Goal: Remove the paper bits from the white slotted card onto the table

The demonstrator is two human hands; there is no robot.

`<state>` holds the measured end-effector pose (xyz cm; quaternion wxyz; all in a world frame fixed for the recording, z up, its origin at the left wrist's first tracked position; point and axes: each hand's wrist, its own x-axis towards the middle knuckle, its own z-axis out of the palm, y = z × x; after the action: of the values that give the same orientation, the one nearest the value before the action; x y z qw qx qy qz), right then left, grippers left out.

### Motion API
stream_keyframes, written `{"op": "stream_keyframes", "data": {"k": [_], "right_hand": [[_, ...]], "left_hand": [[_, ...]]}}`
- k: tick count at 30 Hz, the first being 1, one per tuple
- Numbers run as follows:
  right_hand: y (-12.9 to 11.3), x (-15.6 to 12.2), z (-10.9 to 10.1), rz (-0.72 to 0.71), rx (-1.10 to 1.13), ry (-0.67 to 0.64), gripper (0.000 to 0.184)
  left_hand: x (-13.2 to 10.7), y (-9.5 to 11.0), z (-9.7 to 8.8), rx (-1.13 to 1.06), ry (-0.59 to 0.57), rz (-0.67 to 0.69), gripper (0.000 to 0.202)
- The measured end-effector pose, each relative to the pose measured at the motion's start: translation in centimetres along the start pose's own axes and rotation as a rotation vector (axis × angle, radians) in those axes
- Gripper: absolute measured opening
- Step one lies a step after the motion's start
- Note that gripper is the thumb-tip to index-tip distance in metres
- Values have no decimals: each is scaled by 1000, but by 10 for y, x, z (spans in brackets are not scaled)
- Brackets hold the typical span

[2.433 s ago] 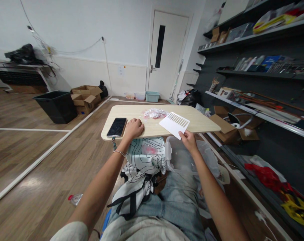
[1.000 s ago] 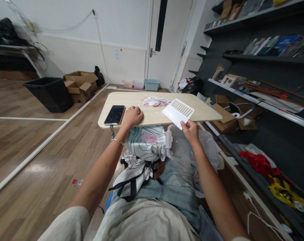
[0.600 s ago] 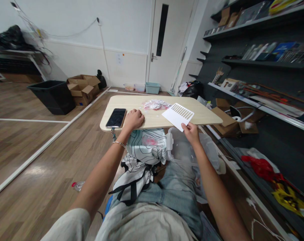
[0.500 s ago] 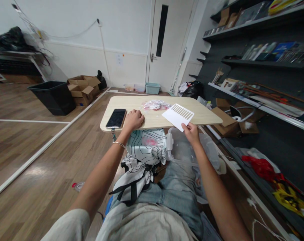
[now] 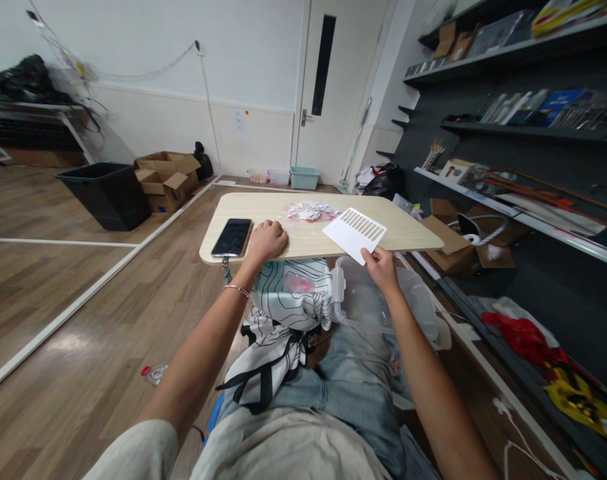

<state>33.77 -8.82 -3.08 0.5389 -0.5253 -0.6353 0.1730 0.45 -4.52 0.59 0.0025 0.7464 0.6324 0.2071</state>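
A white card (image 5: 351, 241) with a row of slots along its far part is in my right hand (image 5: 382, 267), pinched by its near corner between thumb and fingers. It sits at the front edge of the pale tabletop (image 5: 403, 227), tilted. My left hand (image 5: 269, 240) rests on the table with its fingers loosely curled in. Nothing shows in it, though the palm is hidden. Just left of it lies a smartphone (image 5: 232, 237) with a strap hanging off the edge. A pile of small white paper-like pieces (image 5: 312, 211), pinkish around its rim, lies beyond both hands.
Below the table are a patterned cloth-covered container (image 5: 283, 303) and a clear plastic bin (image 5: 361, 300). A black bin (image 5: 103, 193) and cardboard boxes (image 5: 166, 183) stand left. Dark shelves (image 5: 523, 127) line the right. A plastic bottle (image 5: 155, 373) lies on the floor.
Both hands and the card hold almost the same place. The whole view has shifted very slightly.
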Motion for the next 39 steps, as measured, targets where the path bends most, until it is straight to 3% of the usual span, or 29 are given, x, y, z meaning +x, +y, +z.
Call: {"op": "stream_keyframes", "data": {"k": [13, 22, 32, 39], "right_hand": [[-10, -4, -2, -43, -87, 18, 45], [-37, -43, 0, -142, -338, 194, 43], [-20, -12, -3, -38, -82, 48, 40], [-26, -4, 0, 43, 122, -40, 36]], "left_hand": [[0, -1, 0, 4, -11, -1, 39], [-4, -2, 1, -5, -23, 26, 38], [-1, 5, 1, 78, -45, 38, 42], [2, 2, 5, 78, -64, 36, 45]]}}
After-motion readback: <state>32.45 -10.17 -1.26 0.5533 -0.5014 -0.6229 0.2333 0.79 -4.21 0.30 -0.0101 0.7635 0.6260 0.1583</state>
